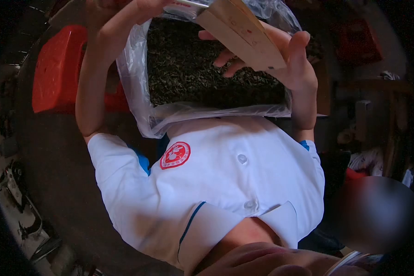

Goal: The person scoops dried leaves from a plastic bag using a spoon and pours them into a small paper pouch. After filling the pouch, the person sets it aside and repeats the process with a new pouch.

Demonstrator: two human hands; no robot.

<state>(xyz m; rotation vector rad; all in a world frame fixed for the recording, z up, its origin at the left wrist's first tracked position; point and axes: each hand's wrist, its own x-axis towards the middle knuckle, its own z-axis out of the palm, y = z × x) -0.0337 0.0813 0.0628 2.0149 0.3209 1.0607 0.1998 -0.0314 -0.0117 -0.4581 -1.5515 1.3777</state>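
Right hand (295, 62): a brown cardboard piece (244, 39) lies against the palm, fingers splayed behind it and thumb standing off its face; the spread presumably supports the board from below. How firmly it is gripped, cannot tell. Left hand (129, 16): partly cut by the top of the view, fingers extended toward a white item with red print (186, 5); contact and grip cannot be told. The cardboard piece is tilted above the far right part of a carton (324, 87), faint marks on its visible face. Below, dark dried leaves (179, 64) cover the carton's interior. A clear plastic liner (135, 69) is draped over its near and left edges, probably to keep leaves off the cardboard walls. The near edge sits close to the white shirt (234, 170), seemingly for easy reach. Beyond the left edge: red plastic stool (57, 69). Well beyond the far right corner: a dim red object (356, 41), type unclear.
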